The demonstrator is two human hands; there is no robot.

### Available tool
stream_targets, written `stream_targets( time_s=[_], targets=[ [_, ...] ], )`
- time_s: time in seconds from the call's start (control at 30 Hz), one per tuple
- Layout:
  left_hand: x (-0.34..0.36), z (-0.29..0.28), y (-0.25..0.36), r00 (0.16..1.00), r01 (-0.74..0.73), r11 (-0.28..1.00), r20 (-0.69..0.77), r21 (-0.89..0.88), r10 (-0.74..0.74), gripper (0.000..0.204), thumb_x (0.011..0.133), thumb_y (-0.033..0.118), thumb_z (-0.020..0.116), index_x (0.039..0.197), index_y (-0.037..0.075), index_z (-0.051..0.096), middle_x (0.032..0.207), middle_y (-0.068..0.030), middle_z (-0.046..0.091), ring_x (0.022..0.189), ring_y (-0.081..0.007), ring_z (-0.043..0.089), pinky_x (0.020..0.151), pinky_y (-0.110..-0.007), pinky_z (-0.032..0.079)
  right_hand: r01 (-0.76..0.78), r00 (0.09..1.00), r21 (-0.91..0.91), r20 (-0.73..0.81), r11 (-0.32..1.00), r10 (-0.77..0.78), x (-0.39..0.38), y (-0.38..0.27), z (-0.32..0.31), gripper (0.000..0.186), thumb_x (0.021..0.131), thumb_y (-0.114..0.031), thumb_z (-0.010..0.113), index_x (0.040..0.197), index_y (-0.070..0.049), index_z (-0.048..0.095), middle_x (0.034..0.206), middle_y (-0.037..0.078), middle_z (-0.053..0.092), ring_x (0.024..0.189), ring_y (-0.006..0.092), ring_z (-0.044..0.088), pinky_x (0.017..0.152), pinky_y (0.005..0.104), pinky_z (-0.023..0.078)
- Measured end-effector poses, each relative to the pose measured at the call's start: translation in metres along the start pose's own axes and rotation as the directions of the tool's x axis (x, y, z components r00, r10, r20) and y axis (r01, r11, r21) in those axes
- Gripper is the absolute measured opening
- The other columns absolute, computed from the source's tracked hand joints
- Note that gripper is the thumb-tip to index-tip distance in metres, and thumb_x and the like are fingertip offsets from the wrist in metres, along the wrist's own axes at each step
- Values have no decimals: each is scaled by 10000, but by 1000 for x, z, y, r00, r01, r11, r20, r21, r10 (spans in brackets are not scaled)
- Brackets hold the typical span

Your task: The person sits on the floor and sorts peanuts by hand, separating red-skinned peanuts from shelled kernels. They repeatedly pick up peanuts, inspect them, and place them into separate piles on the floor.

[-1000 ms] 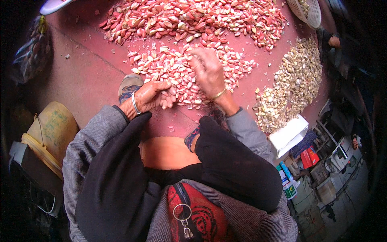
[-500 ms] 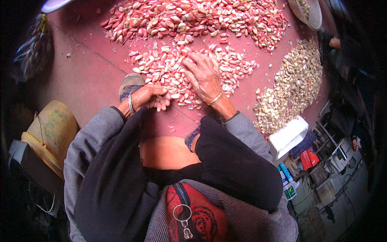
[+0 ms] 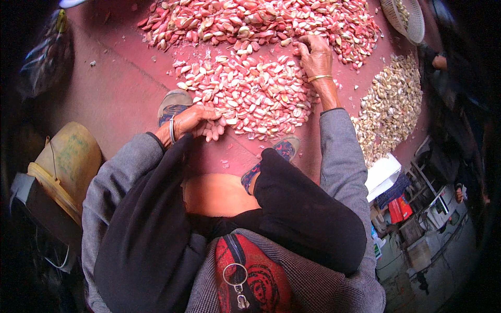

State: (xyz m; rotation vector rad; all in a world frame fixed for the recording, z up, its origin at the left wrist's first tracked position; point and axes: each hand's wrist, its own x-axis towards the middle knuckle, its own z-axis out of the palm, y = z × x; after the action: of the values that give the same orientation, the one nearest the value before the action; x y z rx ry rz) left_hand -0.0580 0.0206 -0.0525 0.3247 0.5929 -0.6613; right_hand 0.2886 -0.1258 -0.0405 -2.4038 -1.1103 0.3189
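A broad heap of pink-white garlic cloves (image 3: 255, 96) lies spread on the reddish floor in front of me. My left hand (image 3: 195, 122) rests at its near left edge, palm turned inward. The thumb stands apart from the loosely bent fingers, and cloves lie against them. At the heap's far right edge is my right hand (image 3: 315, 57), fingers bent down and drawn together over the gap toward the farther heap. Whatever lies under those fingertips is hidden. That farther heap of redder cloves (image 3: 229, 23) runs along the top of the view.
To the right is a pile of tan cloves (image 3: 391, 101), with a pale basket (image 3: 415, 26) beyond it and a white box (image 3: 382, 176) at its near end. A yellowish bucket (image 3: 68, 161) stands at left. My shoes (image 3: 175, 101) flank the near heap.
My right hand has moved off the middle of the near heap, away and to the right, to its far right edge. The near heap is spread wider. My left hand stays nearly in place.
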Motion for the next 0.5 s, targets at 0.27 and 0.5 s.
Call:
stream_targets(
  time_s=[0.27,0.5],
  targets=[
    [-1,12,10,991,-2,998,-131,63,10,286,1029,255,537,1016,-11,644,834,-109,701,675,-201,701,541,-284,564,35,999,-51,30,998,-34,-1,-8,4,151,866,-187,706,916,-48,684,939,114,640,909,321,641,815,437,517],
    [0,42,50,874,-408,904,-235,126,426,286,1038,275,516,1021,8,620,887,-110,694,721,-185,685,621,-270,568,-155,984,347,135,925,114,-30,-63,-19,125,882,-124,717,953,-24,691,901,80,686,815,177,667,744,321,530]
  ],
)
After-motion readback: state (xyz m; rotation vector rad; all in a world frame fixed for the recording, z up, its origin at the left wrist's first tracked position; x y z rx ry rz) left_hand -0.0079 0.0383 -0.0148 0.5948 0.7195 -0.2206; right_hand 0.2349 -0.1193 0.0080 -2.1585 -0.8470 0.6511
